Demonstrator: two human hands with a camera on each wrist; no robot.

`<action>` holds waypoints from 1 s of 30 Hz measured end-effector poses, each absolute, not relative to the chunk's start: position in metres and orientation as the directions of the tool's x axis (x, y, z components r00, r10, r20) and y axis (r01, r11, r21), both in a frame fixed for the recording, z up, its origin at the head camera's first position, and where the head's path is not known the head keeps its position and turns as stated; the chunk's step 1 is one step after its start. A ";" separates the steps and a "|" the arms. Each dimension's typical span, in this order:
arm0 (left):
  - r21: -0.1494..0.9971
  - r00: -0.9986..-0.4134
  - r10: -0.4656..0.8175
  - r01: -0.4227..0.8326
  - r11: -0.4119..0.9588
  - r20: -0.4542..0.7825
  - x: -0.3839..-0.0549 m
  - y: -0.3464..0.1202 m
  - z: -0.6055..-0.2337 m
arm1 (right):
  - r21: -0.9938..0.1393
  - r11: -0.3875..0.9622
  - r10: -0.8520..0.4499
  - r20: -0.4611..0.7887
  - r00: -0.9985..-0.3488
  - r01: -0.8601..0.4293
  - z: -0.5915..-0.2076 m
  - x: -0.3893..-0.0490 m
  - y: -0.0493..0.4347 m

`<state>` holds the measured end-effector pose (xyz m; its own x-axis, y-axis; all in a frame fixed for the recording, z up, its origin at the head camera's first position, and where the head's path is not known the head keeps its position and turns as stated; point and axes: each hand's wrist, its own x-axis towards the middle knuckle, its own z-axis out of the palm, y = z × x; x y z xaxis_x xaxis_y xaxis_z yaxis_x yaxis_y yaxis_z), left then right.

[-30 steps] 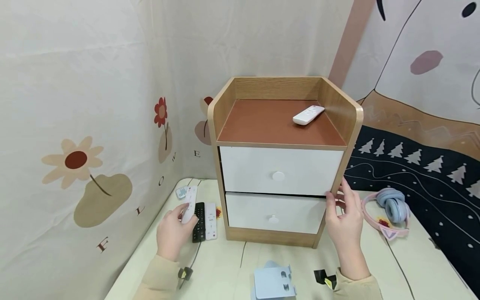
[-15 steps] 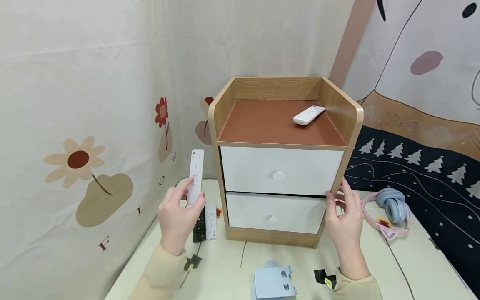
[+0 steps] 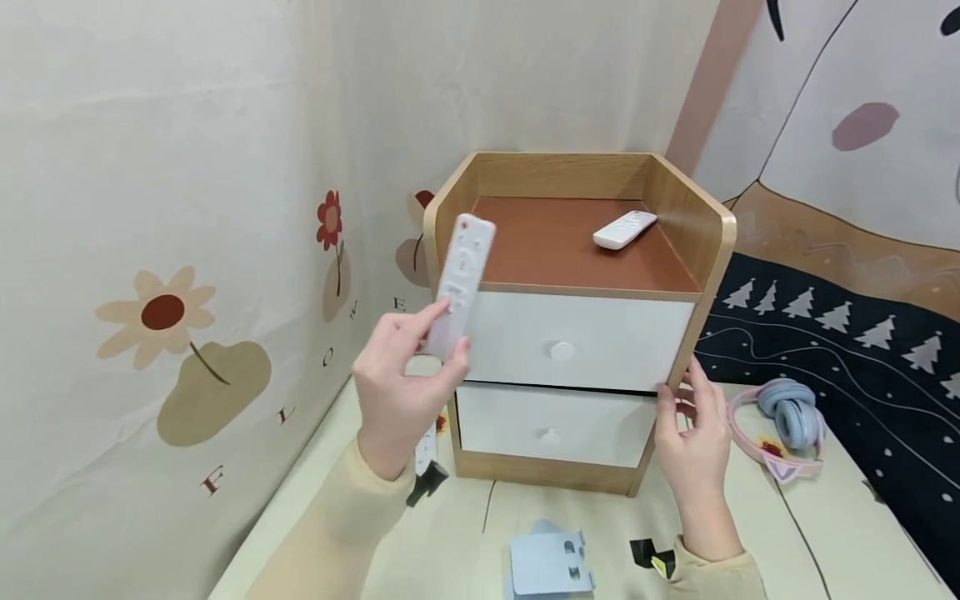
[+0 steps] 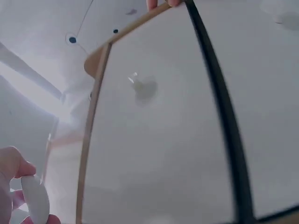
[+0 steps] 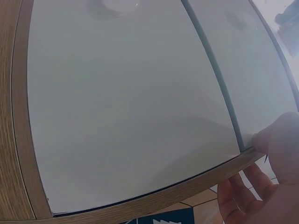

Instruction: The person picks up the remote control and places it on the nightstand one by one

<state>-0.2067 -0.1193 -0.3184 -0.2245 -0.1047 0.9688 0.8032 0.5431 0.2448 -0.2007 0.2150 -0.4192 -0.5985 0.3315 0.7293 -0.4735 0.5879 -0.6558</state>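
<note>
— What can't you make out from where you stand?

— My left hand (image 3: 401,392) covers the lower end of the white remote (image 3: 457,283), and my wrist hides most of the second remote (image 3: 425,450) on the table.

— And on the right?

— The cabinet (image 3: 675,217) edge hides my right hand's (image 3: 693,450) fingertips. The blue stand (image 3: 551,567) is cut off at the bottom edge.

Remotes (image 3: 459,283) – three; drawers (image 3: 573,342) – two; headphones (image 3: 780,425) – one.
</note>
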 end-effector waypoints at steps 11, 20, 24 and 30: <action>0.128 -0.189 0.019 0.732 0.670 0.982 -0.220 -0.080 -0.289 | -0.646 0.594 0.322 0.738 -0.593 -0.480 -0.422 -0.202 0.213; 0.048 -0.192 0.112 0.672 0.739 0.975 -0.234 -0.059 -0.261 | -0.645 0.594 0.331 0.740 -0.585 -0.481 -0.420 -0.203 0.216; 0.062 -0.248 0.141 0.665 0.745 0.958 -0.243 -0.053 -0.251 | -0.638 0.597 0.328 0.747 -0.578 -0.486 -0.420 -0.203 0.217; 0.185 -0.452 0.145 0.608 0.772 0.880 -0.256 -0.049 -0.237 | -0.635 0.603 0.323 0.748 -0.580 -0.482 -0.420 -0.202 0.217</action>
<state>-0.2557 -0.0494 -0.2365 -0.4522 0.1450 0.8800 0.6083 0.7718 0.1854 -0.2023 0.2171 -0.4199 -0.5800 0.3235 0.7477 -0.4825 0.6031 -0.6352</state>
